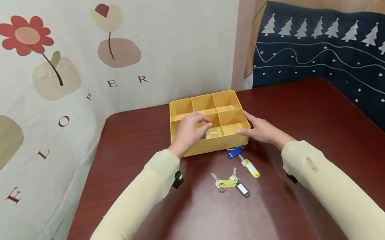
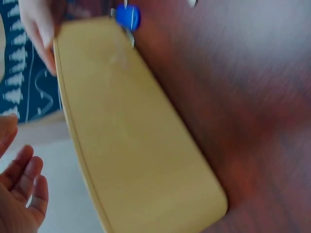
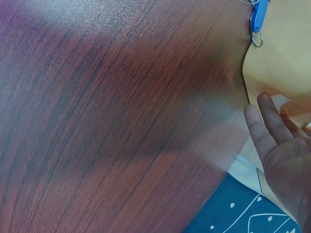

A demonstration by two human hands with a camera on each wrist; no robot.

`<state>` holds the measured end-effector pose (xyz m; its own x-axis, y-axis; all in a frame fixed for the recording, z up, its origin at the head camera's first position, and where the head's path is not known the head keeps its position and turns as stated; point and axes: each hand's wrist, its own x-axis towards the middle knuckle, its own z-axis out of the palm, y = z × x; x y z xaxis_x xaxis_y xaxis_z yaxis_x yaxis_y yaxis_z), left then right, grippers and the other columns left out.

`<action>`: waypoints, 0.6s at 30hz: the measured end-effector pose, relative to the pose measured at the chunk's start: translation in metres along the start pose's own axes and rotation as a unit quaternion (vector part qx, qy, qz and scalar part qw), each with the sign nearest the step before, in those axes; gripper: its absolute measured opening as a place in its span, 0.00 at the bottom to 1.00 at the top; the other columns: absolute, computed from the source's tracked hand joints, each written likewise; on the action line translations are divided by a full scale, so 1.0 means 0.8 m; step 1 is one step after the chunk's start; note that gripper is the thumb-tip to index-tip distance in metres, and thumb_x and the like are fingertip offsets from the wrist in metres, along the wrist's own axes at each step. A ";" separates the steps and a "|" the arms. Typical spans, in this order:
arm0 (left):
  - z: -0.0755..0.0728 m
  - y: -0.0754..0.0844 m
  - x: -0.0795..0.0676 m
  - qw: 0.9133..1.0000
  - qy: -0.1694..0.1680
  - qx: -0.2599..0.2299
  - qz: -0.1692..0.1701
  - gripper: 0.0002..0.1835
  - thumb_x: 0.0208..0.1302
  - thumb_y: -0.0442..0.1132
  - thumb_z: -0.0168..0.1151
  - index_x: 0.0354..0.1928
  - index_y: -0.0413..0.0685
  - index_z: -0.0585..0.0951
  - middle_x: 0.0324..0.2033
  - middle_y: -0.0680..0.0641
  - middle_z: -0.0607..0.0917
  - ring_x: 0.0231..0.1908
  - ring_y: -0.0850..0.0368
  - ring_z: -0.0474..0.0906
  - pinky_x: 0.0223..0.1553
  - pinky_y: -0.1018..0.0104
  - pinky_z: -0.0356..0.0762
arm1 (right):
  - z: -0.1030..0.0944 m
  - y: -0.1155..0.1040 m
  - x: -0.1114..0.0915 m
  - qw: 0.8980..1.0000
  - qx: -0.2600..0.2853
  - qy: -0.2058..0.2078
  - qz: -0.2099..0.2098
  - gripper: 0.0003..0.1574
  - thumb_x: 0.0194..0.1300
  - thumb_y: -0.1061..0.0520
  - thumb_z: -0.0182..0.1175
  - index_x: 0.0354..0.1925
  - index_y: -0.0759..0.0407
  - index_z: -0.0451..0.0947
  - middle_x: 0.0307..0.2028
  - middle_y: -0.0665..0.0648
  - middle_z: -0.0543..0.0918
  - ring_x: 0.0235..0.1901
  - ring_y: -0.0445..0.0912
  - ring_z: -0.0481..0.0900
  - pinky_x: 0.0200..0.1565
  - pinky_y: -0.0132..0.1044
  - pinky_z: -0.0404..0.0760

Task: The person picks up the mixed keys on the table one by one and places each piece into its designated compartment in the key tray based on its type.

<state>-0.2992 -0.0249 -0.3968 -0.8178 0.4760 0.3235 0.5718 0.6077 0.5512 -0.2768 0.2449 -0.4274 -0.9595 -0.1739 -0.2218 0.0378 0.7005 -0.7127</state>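
A yellow divided box (image 1: 203, 147) stands at the back of the table. My left hand (image 1: 190, 131) hovers over its front middle compartment, fingers loosely bent, with nothing visible between them. Below that hand a key (image 1: 212, 133) lies inside the compartment, beside something dark that the hand partly hides. At the front right corner my right hand (image 1: 264, 129) touches the box, thumb at the front rim and fairly straight fingers along the right side. The right wrist view shows those fingers (image 3: 276, 124) against the wall. Close to the box's front lies a blue key tag (image 1: 235, 153).
Nearer me on the dark red table (image 1: 151, 238) are keys with a yellow tag (image 1: 250, 169), a yellow-green tag (image 1: 227, 183) and a dark grey tag (image 1: 242, 189). Behind the table hang a flower-printed cloth (image 1: 180, 53) and a dark tree-patterned cloth (image 1: 339, 51).
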 end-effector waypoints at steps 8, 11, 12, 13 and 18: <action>0.040 0.018 -0.053 0.987 -0.104 -0.034 0.114 0.08 0.64 0.38 0.68 0.41 0.43 0.88 0.41 0.50 0.84 0.46 0.54 0.79 0.53 0.59 0.74 | -0.002 -0.007 0.004 1.000 -0.013 0.006 -0.015 0.65 0.61 0.26 0.58 0.80 0.47 0.36 0.75 0.65 0.53 0.72 0.63 0.56 0.67 0.63 0.55; 0.061 0.019 -0.069 0.977 -0.154 -0.009 0.147 0.09 0.64 0.40 0.69 0.42 0.45 0.88 0.42 0.51 0.84 0.46 0.56 0.78 0.52 0.62 0.74 | -0.002 -0.006 0.003 1.000 -0.016 0.008 -0.016 0.65 0.61 0.26 0.57 0.80 0.48 0.36 0.75 0.66 0.53 0.72 0.63 0.55 0.68 0.63 0.54; 0.068 0.019 -0.073 0.974 -0.167 0.001 0.154 0.09 0.64 0.41 0.68 0.43 0.46 0.88 0.42 0.51 0.83 0.45 0.57 0.78 0.51 0.63 0.73 | -0.002 -0.005 0.003 1.000 -0.016 0.009 -0.016 0.64 0.62 0.26 0.57 0.80 0.48 0.37 0.75 0.66 0.53 0.72 0.63 0.55 0.68 0.63 0.54; 0.073 0.019 -0.077 0.971 -0.179 0.011 0.159 0.09 0.64 0.42 0.68 0.43 0.47 0.89 0.42 0.51 0.83 0.45 0.58 0.77 0.51 0.64 0.73 | -0.001 -0.004 0.003 1.000 -0.017 0.009 -0.015 0.64 0.62 0.26 0.57 0.80 0.48 0.36 0.75 0.66 0.53 0.72 0.63 0.55 0.68 0.63 0.54; 0.095 0.022 -0.086 0.956 -0.217 0.068 0.187 0.10 0.64 0.47 0.68 0.43 0.53 0.89 0.41 0.53 0.81 0.43 0.60 0.75 0.47 0.67 0.72 | 0.001 0.003 0.004 1.000 -0.020 0.004 -0.013 0.64 0.63 0.26 0.56 0.80 0.48 0.36 0.76 0.66 0.52 0.72 0.62 0.54 0.68 0.63 0.54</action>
<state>-0.2279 0.0011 -0.4682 -0.4680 0.8765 0.1128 0.8459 0.4074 0.3443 -0.2799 0.2454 -0.4302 -0.9624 -0.1864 -0.1976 0.0019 0.7227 -0.6912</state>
